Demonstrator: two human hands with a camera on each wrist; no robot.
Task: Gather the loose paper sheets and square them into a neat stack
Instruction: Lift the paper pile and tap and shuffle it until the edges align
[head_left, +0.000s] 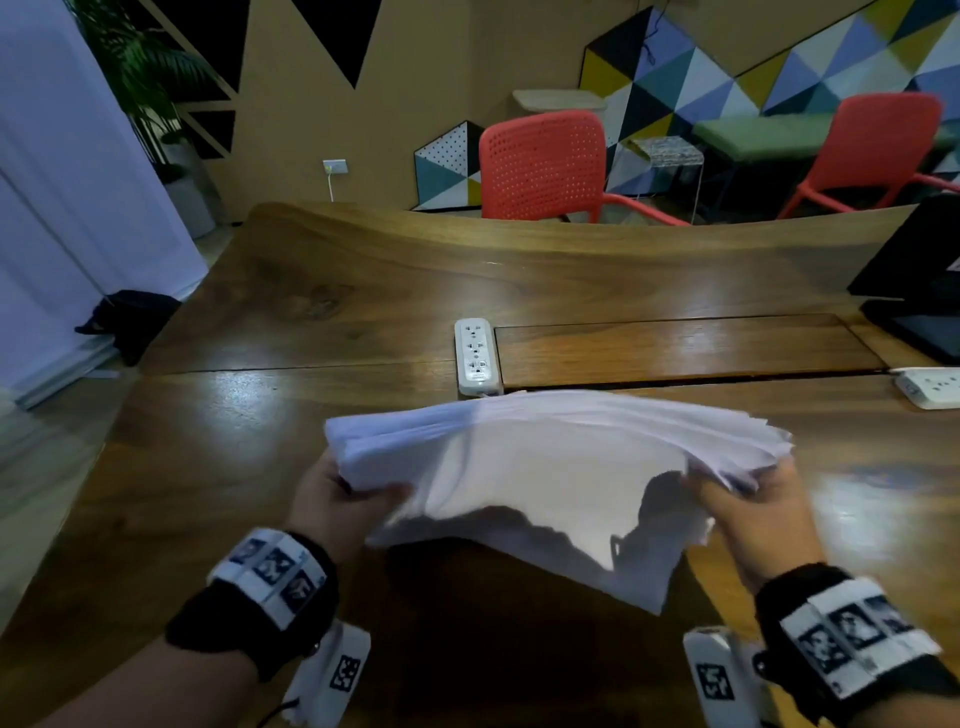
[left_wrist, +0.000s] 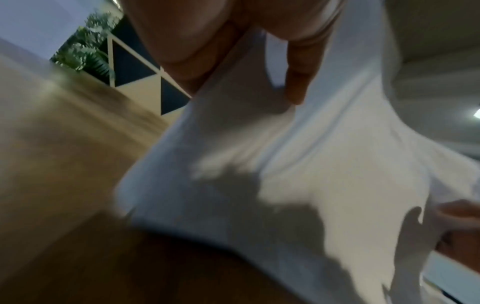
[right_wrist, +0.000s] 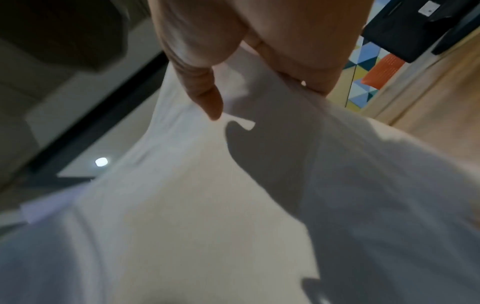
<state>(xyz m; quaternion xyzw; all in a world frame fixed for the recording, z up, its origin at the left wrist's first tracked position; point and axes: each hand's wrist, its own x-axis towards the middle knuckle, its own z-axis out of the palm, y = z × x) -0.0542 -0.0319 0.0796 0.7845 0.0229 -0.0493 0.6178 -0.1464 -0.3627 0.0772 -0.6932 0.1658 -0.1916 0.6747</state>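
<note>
We are gripping the bundle of white paper sheets (head_left: 540, 467) with both hands, each clamped on one side: our left hand (head_left: 337, 499) is curling around the left edge at lower centre-left of the head view, thumb (head_left: 384, 491) lying on top, and our right hand (head_left: 748, 514) is pinching the fanned right edge at lower centre-right. In the left wrist view one finger (left_wrist: 301, 78) is pressing down onto the top sheet; in the right wrist view the thumb (right_wrist: 205, 96) is lying on the paper with the fingers (right_wrist: 311, 67) wrapped over the edge. The sheets are hanging in the middle of the frame, lifted off the wooden table (head_left: 311, 322), bowed upward across the centre, their edges uneven and their near corner drooping toward us. Just beyond the paper's far edge a white power strip (head_left: 475, 356) is lying on the table; a second strip (head_left: 930, 387) is sitting at the right edge. Two red chairs (head_left: 543, 166) are standing behind the table in the upper half.
</note>
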